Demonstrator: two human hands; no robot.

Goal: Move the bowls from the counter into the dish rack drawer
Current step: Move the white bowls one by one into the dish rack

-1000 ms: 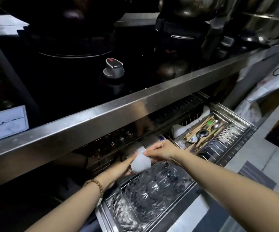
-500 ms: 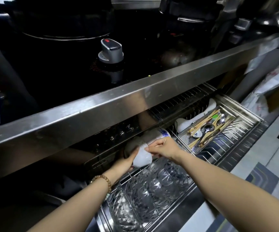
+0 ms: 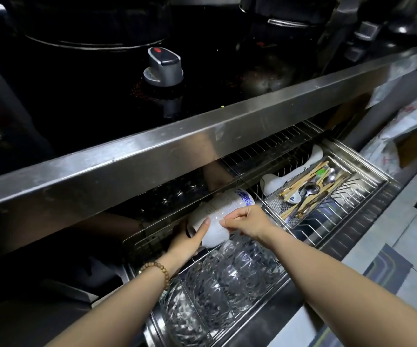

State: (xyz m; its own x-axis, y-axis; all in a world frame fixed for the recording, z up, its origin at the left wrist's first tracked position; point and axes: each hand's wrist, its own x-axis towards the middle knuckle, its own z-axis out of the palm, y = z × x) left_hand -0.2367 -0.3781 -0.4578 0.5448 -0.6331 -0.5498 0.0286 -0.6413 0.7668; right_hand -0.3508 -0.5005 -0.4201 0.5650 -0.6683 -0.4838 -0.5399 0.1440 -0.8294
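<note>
The dish rack drawer stood pulled out under the counter edge. Glass bowls filled its front left rows. Behind them, towards the drawer's rear edge, the white bowls lay stacked on their side. The left hand gripped the stack from below and the right hand pinched its near rim.

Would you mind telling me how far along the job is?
Done: glass bowls stand in the dish rack drawer. In hand: left hand and right hand hold stacked white bowls tilted over it. Left: setting them down; the visible counter shows no more bowls.
</note>
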